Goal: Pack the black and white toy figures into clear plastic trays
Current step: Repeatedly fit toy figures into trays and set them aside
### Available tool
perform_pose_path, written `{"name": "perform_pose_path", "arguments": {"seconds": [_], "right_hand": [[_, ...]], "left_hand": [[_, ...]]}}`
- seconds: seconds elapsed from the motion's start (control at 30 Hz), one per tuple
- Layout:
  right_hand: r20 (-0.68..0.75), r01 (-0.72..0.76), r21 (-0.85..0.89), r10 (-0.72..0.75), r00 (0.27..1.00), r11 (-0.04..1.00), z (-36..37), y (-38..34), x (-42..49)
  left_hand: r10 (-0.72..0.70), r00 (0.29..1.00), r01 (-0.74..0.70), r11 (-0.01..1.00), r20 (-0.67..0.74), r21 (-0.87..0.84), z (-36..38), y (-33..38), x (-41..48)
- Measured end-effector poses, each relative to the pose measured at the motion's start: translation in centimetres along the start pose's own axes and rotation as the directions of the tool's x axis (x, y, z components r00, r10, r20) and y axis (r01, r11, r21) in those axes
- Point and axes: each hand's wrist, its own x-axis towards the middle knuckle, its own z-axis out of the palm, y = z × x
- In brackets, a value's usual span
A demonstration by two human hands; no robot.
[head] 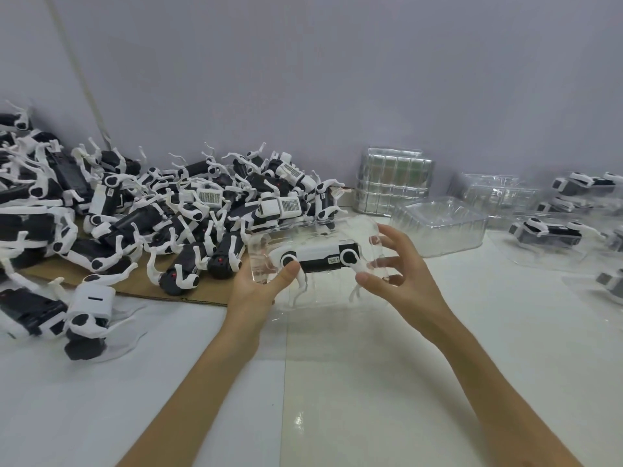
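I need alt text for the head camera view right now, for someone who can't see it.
Two bare hands, left hand and right hand, hold a clear tray with one black and white toy figure in it above a white floor. A big pile of loose figures lies left on cardboard; empty trays and packed trays sit right.
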Motion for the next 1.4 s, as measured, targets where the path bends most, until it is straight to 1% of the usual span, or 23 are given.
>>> {"name": "perform_pose_path", "arguments": {"seconds": [0.17,0.3,0.37,0.47,0.5,0.53,0.57,0.6,0.67,0.73,0.8,0.83,0.9,0.97,1.07,1.17,1.27,1.4], "right_hand": [[-0.057,0.041,-0.047,-0.043,0.997,0.998,-0.1,0.4,0.0],[-0.06,0.063,-0.063,-0.067,0.996,0.996,0.1,0.6,0.0],[-0.035,0.053,-0.053,-0.055,0.998,0.997,0.1,0.7,0.1],[0.025,-0.012,-0.025,0.013,1.0,1.0,0.0,0.9,0.2],[0.016,-0.032,-0.062,0.033,0.999,0.998,0.2,1.0,0.1],[-0.03,-0.029,-0.141,0.025,0.999,0.99,0.4,1.0,0.0],[-0.095,-0.003,-0.24,-0.02,0.995,0.971,0.7,1.0,-0.1],[-0.163,0.041,-0.318,-0.098,0.982,0.947,1.1,0.9,-0.2],[-0.244,0.151,-0.378,-0.255,0.935,0.914,2.0,0.5,-0.5],[-0.224,0.237,-0.405,-0.347,0.911,0.883,3.1,0.2,-1.0],[-0.144,0.262,-0.463,-0.364,0.92,0.847,4.2,0.1,-1.5],[-0.111,0.249,-0.491,-0.343,0.933,0.835,4.8,0.1,-1.7],[-0.095,0.178,-0.534,-0.268,0.959,0.826,5.3,0.2,-1.9],[-0.109,0.096,-0.575,-0.192,0.975,0.812,5.3,0.4,-1.9],[-0.115,-0.004,-0.646,-0.092,0.989,0.763,5.3,0.7,-1.9],[-0.142,-0.089,-0.694,-0.015,0.99,0.714,5.5,1.1,-1.9],[-0.208,-0.126,-0.696,-0.031,0.978,0.707,5.4,1.5,-1.9],[-0.311,-0.105,-0.619,-0.12,0.943,0.778,5.7,1.5,-1.7]], "left_hand": [[0.095,0.995,-0.09,0.988,-0.039,0.123,0.4,0.0,-0.1],[0.128,0.99,-0.119,0.981,-0.054,0.152,0.3,0.1,-0.2],[0.077,0.997,-0.075,0.989,-0.017,0.127,0.2,0.2,-0.2],[-0.036,0.996,0.034,0.999,0.077,0.02,0.1,0.4,-0.4],[-0.036,0.997,0.036,0.999,0.066,-0.003,0.1,0.4,-0.5],[-0.016,0.999,0.016,1.0,0.033,-0.005,0.2,0.4,-0.6],[0.02,1.0,-0.019,1.0,-0.008,0.011,0.3,0.3,-0.7],[0.063,0.997,-0.061,0.998,-0.046,0.034,0.5,0.3,-0.7],[0.136,0.984,-0.126,0.988,-0.113,0.094,0.8,0.0,-1.0],[0.175,0.971,-0.149,0.976,-0.165,0.158,1.0,-0.3,-1.2],[0.2,0.962,-0.159,0.964,-0.185,0.214,1.1,-0.7,-1.3],[0.216,0.959,-0.171,0.957,-0.182,0.236,1.2,-0.9,-1.3],[0.265,0.952,-0.218,0.938,-0.152,0.269,1.5,-1.2,-1.6],[0.32,0.942,-0.28,0.916,-0.105,0.286,1.9,-1.4,-2.0],[0.388,0.921,-0.361,0.883,-0.034,0.3,2.4,-1.8,-2.8],[0.408,0.913,-0.394,0.859,0.027,0.327,2.9,-2.1,-3.4],[0.413,0.908,-0.408,0.841,0.063,0.355,3.1,-2.2,-3.7],[0.432,0.901,-0.417,0.84,0.037,0.346,3.2,-1.9,-3.5]]}}
